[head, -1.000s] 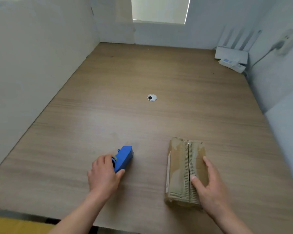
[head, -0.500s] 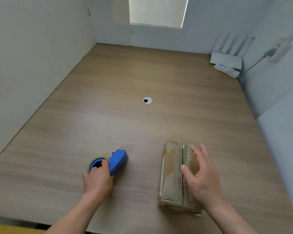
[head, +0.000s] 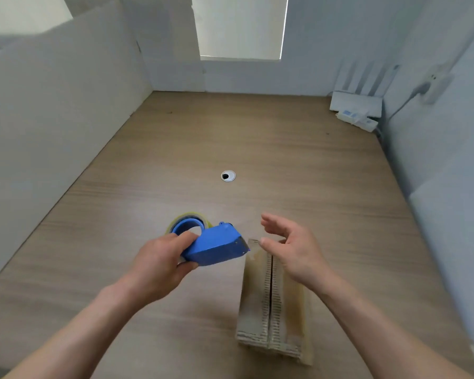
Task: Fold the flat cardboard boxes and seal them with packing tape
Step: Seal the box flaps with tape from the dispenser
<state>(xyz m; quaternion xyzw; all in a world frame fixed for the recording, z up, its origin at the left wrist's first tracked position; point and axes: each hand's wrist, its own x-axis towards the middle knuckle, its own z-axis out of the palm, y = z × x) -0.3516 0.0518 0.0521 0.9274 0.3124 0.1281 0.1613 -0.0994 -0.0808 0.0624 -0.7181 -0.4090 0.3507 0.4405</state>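
1. A person's left hand (head: 159, 261) is gripping a blue plastic handheld tape dispenser (head: 216, 248). The fingers and thumb are curling round its body, so the grip is closed firmly on it. The hand is holding it above the pale wooden counter (head: 121, 214).
2. A roll of yellowish clear packing tape (head: 188, 218) is sitting in the dispenser's far end. The dispenser's cutting end is pointing right, just beside the far end of the box.
3. The right hand (head: 293, 247) is hovering with a loose, open grip, fingers slightly bent and holding nothing. It is hanging above the box's far end, and I cannot tell whether it is touching the box.
4. A small, worn brown cardboard box (head: 274, 305) is lying on the counter at the near right. Its two top flaps are meeting along a centre seam running away from the person. The seam is showing as a dark line, and whether tape is covering it is unclear.
5. The step in hand is probably starting a strip of tape at the far end. Doing it well likely means pressing both flaps flat with the right hand, anchoring the tape over the far edge, and drawing the dispenser straight along the seam.
6. Farther off, a round cable hole (head: 228, 176) is sitting mid-counter and a white router (head: 356, 105) is resting in the far right corner.
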